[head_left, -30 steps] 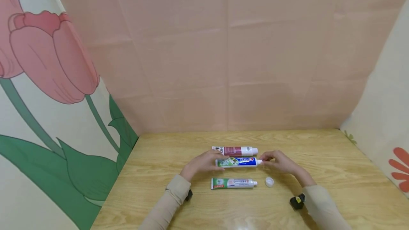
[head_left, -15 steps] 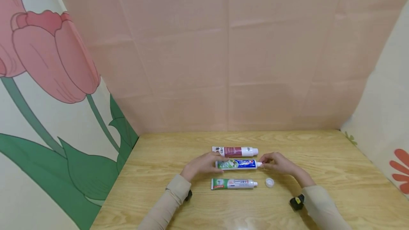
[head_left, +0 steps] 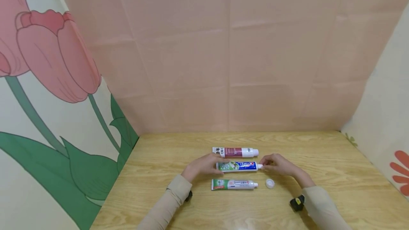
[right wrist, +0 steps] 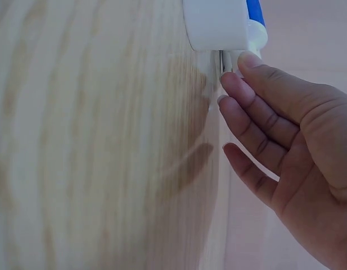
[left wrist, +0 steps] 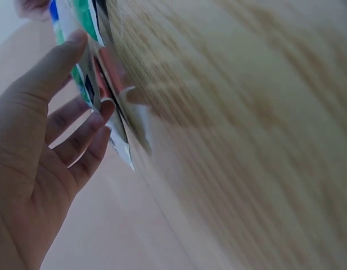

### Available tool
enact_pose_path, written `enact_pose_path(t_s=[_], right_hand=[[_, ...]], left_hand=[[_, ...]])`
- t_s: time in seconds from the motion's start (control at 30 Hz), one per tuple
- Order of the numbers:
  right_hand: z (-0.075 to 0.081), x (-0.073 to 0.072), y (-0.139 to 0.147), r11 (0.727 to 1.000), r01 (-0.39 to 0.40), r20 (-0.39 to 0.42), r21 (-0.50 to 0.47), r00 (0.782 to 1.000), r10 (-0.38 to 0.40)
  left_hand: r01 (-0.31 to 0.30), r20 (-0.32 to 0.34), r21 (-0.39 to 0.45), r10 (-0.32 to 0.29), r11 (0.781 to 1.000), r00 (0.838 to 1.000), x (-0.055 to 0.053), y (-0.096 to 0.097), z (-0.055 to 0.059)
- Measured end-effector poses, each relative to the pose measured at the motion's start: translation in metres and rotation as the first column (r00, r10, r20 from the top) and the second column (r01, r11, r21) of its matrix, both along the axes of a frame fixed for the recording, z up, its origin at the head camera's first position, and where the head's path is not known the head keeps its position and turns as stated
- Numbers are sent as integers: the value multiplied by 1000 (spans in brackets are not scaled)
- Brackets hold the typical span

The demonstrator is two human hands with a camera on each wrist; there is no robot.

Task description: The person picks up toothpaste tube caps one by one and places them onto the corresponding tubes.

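Note:
A blue, green and white toothpaste tube lies across the middle of the table, between two other tubes. My left hand grips its green tail end, thumb on the near side; the left wrist view shows the thumb pressed to the tube's edge. At the other end, thumb and forefinger of my right hand pinch the tube's narrow white tip, also visible in the right wrist view beyond a large white cap. The other right fingers are bent loosely below.
Behind it lies a red and white toothpaste tube; in front, a green and white toothpaste tube. The loose white round cap stands right of the front tube. A pink cloth hangs behind the wooden table.
The blue and green toothpaste tube has shifted a little toward me, away from the red tube and closer to the front one. Both hands moved with it and kept their hold.

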State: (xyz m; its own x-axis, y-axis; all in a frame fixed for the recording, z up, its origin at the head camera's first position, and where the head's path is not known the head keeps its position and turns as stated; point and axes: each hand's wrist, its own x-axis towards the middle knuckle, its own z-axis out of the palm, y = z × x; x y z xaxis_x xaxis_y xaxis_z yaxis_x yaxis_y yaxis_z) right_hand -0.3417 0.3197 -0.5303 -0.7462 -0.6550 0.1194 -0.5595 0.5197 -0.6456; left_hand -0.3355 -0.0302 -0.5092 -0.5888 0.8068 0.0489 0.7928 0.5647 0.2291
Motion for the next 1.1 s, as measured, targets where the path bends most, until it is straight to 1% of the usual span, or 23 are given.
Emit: enact_pose_path(t_s=[0.13, 0.37, 0.6, 0.87, 1.1], right_hand=[[1, 1, 0, 1000, -8, -4, 1, 1000, 8], [3, 3, 1, 1000, -6, 6, 4, 1000, 6], [3, 3, 0, 1000, 2, 12, 1, 1000, -2], [1, 3, 1, 1000, 11, 35, -10, 999, -11], [1, 3, 2, 999, 17, 71, -31, 997, -14]], left_hand=[[-9, 5, -9, 9, 1000, 1000, 1, 0, 0], [-2, 8, -14, 3, 1000, 1000, 3, 0, 0], [7, -13, -20, -7, 1000, 1000, 4, 1, 1], [-10, -35, -36, 8, 999, 999, 4, 0, 0], [-26, -26, -33, 25, 999, 999, 5, 0, -2]])
